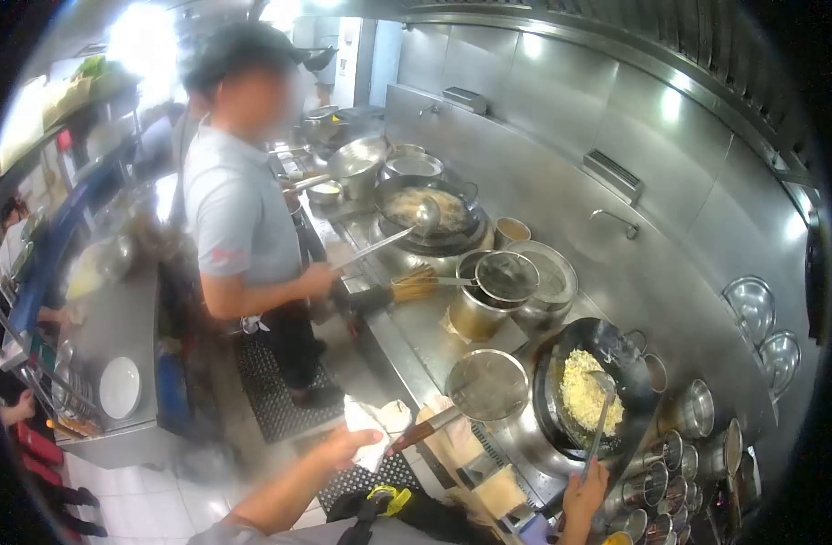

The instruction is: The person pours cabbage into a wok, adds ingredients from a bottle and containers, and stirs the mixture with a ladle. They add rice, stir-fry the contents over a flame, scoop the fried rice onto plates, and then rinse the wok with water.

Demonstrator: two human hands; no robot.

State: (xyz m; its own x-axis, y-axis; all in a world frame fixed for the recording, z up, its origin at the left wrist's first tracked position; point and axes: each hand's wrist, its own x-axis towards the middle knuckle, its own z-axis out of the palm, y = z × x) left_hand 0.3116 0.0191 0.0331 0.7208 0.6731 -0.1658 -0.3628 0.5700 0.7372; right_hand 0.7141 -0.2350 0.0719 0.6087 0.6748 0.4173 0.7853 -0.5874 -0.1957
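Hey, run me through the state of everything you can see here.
Left hand: closed on white cloth
White cloth: bunched, held
Right hand: closed around metal utensil
Metal utensil: held, head in yellow food
Near wok: partly filled with yellow food
Far wok: contains pale food, co-worker's ladle in it
Mesh strainer: resting across a pot
White plate: face up

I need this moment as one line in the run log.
left hand: holds white cloth; right hand: holds ladle; ladle: touching yellow food; food: in wok

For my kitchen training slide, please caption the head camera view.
The right hand holds a long-handled utensil in a wok of yellow food; the left hand grips a white cloth.
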